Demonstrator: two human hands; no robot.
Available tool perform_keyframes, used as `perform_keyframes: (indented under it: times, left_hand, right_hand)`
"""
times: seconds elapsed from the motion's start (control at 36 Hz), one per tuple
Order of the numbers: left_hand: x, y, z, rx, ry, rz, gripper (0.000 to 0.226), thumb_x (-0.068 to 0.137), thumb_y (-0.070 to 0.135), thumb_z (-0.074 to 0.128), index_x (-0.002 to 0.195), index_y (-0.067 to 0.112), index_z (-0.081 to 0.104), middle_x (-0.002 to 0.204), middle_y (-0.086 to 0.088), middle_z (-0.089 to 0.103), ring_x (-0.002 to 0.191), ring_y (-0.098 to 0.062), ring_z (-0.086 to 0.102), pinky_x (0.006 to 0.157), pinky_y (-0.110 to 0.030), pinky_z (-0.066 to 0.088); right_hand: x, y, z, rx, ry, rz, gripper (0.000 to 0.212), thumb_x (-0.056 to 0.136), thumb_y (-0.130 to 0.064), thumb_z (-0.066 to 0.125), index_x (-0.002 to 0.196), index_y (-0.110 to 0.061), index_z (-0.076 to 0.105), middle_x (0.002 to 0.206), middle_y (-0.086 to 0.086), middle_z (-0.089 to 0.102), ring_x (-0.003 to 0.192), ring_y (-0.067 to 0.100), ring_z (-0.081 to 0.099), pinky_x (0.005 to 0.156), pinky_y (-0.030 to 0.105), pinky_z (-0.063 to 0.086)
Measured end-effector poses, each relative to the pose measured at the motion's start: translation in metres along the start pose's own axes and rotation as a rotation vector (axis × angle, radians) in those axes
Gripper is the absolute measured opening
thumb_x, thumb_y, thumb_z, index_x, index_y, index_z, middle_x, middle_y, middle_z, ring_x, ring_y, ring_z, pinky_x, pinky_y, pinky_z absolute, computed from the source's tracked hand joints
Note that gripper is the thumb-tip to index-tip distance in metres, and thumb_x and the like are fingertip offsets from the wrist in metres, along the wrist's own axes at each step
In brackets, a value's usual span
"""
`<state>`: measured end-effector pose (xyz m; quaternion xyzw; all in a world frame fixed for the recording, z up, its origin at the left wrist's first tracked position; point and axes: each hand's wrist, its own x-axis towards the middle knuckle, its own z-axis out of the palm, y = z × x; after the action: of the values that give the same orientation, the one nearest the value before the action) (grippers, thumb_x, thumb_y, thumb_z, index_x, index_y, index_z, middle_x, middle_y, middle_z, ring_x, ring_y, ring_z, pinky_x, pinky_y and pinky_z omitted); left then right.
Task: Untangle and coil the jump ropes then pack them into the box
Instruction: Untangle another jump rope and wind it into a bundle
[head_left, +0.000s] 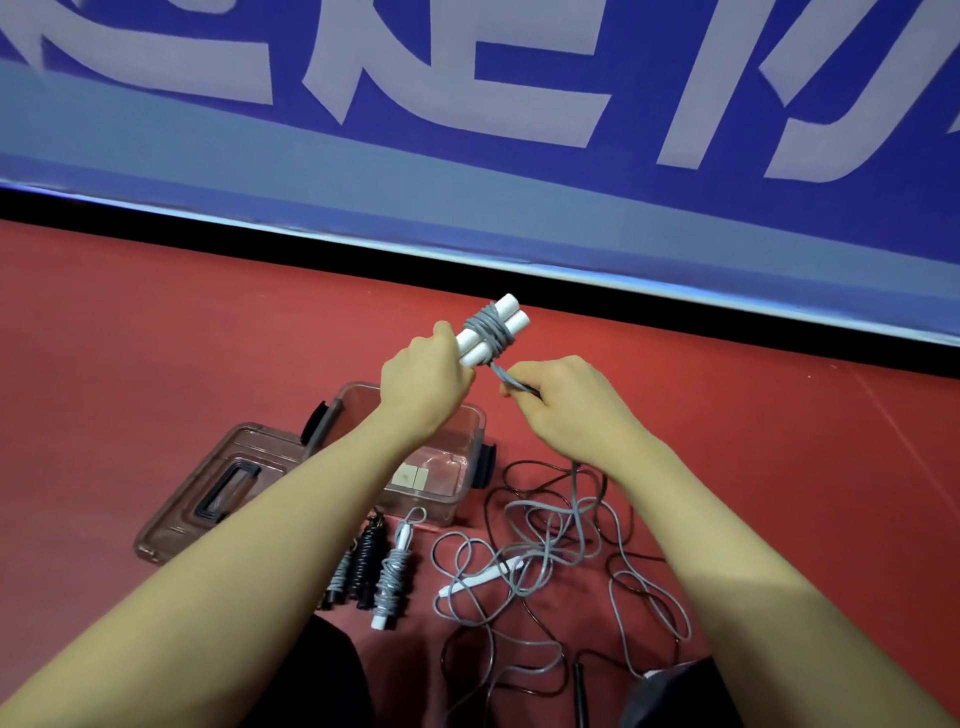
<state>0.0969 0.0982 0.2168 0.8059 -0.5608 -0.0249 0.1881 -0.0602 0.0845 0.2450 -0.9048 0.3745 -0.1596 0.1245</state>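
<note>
Above the clear box (470, 441), the left hand (423, 382) grips two white handles (493, 330) wrapped in grey cord (485, 332). The right hand (558, 402) pinches that cord's loose strand, apparently taut. Right of the box lies the tangle (561, 540).

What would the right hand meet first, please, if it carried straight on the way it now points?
Probably the white handles wrapped in grey rope, gripped by the left hand; the right hand points up-left at them, though depth is unclear.

Bright even overhead light; soft faint shadows under forearms. Pale glare strip along lower edge of blue lettered banner (467, 156). Wide-angle bending at edges; slight overall softness.
</note>
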Motion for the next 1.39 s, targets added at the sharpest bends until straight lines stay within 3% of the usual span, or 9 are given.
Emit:
perform_keyframes:
  times: [0.14, 0.22, 0.33, 0.47, 0.78, 0.94, 1.08, 1.25, 1.39]
  left_hand:
    - [-0.001, 0.0, 0.001, 0.154, -0.05, 0.093, 0.022, 0.089, 0.019, 0.051, 0.107, 0.008, 0.044, 0.097, -0.016, 0.062, 0.079, -0.036, 0.056, 0.06, -0.034, 0.034]
    - [-0.003, 0.0, 0.003, 0.197, -0.085, 0.118, 0.019, 0.091, 0.02, 0.049, 0.106, 0.009, 0.046, 0.097, -0.013, 0.061, 0.071, -0.031, 0.047, 0.061, -0.033, 0.033]
    - [-0.004, 0.001, 0.006, 0.283, -0.117, 0.16, 0.02, 0.091, 0.02, 0.049, 0.108, 0.01, 0.051, 0.099, -0.011, 0.062, 0.079, -0.032, 0.057, 0.062, -0.032, 0.034]
    - [-0.008, 0.003, 0.009, 0.445, -0.213, 0.241, 0.018, 0.086, 0.018, 0.054, 0.102, 0.012, 0.059, 0.098, -0.007, 0.063, 0.084, -0.029, 0.062, 0.063, -0.03, 0.037]
    - [-0.012, 0.01, 0.007, 0.575, -0.236, 0.708, 0.018, 0.087, 0.029, 0.053, 0.098, 0.017, 0.061, 0.101, -0.005, 0.068, 0.094, -0.027, 0.061, 0.077, -0.027, 0.033]
    - [-0.008, 0.002, 0.004, 0.363, -0.017, 0.95, 0.046, 0.035, 0.038, 0.091, 0.052, 0.021, 0.052, 0.041, 0.004, 0.052, 0.034, -0.016, 0.049, 0.054, -0.018, 0.028]
    - [-0.009, 0.004, 0.0, 0.077, 0.21, 1.076, 0.022, 0.074, 0.029, 0.06, 0.062, 0.015, 0.048, 0.049, 0.0, 0.047, 0.041, -0.021, 0.048, 0.054, -0.026, 0.027]
    - [-0.017, 0.012, -0.006, -0.318, 0.217, 0.749, 0.035, 0.074, 0.042, 0.058, 0.077, 0.007, 0.05, 0.057, -0.006, 0.055, 0.046, -0.031, 0.052, 0.053, -0.026, 0.026]
    - [-0.019, 0.024, -0.016, -0.708, 0.123, 0.255, 0.044, 0.071, 0.035, 0.072, 0.098, 0.017, 0.041, 0.074, -0.004, 0.062, 0.065, -0.032, 0.057, 0.056, -0.035, 0.042]
  right_hand:
    - [-0.004, -0.003, 0.004, -0.232, 0.382, -0.08, 0.028, 0.081, -0.014, 0.044, 0.086, -0.015, 0.072, 0.07, 0.003, 0.059, 0.052, 0.028, 0.058, 0.045, 0.024, 0.029]
    - [-0.004, -0.002, 0.006, -0.113, 0.533, -0.047, 0.023, 0.079, -0.013, 0.05, 0.088, -0.014, 0.072, 0.072, 0.004, 0.061, 0.052, 0.03, 0.058, 0.043, 0.028, 0.043]
    - [0.0, 0.002, 0.006, 0.269, 0.431, 0.245, 0.008, 0.08, -0.011, 0.064, 0.079, -0.017, 0.068, 0.065, 0.004, 0.062, 0.058, 0.027, 0.054, 0.057, 0.035, 0.046]
    - [0.002, 0.001, 0.0, 0.129, 0.274, 0.499, 0.029, 0.078, -0.035, 0.066, 0.061, -0.016, 0.053, 0.063, 0.001, 0.055, 0.069, 0.029, 0.049, 0.06, 0.03, 0.034]
    - [0.0, 0.015, -0.004, -0.057, 0.174, 0.503, 0.032, 0.08, -0.045, 0.066, 0.069, -0.019, 0.049, 0.082, 0.003, 0.061, 0.088, 0.031, 0.058, 0.066, 0.03, 0.035]
    - [-0.004, 0.027, -0.006, 0.072, 0.124, 0.582, 0.045, 0.075, -0.059, 0.068, 0.064, -0.021, 0.047, 0.08, 0.0, 0.062, 0.08, 0.025, 0.053, 0.067, 0.031, 0.036]
    - [-0.005, 0.027, -0.006, 0.133, 0.088, 0.545, 0.047, 0.078, -0.062, 0.063, 0.071, -0.016, 0.056, 0.077, -0.001, 0.062, 0.077, 0.025, 0.052, 0.067, 0.03, 0.036]
    - [-0.004, 0.022, -0.005, 0.029, 0.035, 0.469, 0.01, 0.082, -0.012, 0.05, 0.075, -0.017, 0.054, 0.08, 0.009, 0.06, 0.082, 0.036, 0.054, 0.065, 0.034, 0.041]
    - [-0.004, 0.014, -0.002, 0.019, 0.119, 0.383, 0.03, 0.096, -0.037, 0.047, 0.076, -0.015, 0.055, 0.088, 0.016, 0.065, 0.093, 0.039, 0.056, 0.066, 0.035, 0.035]
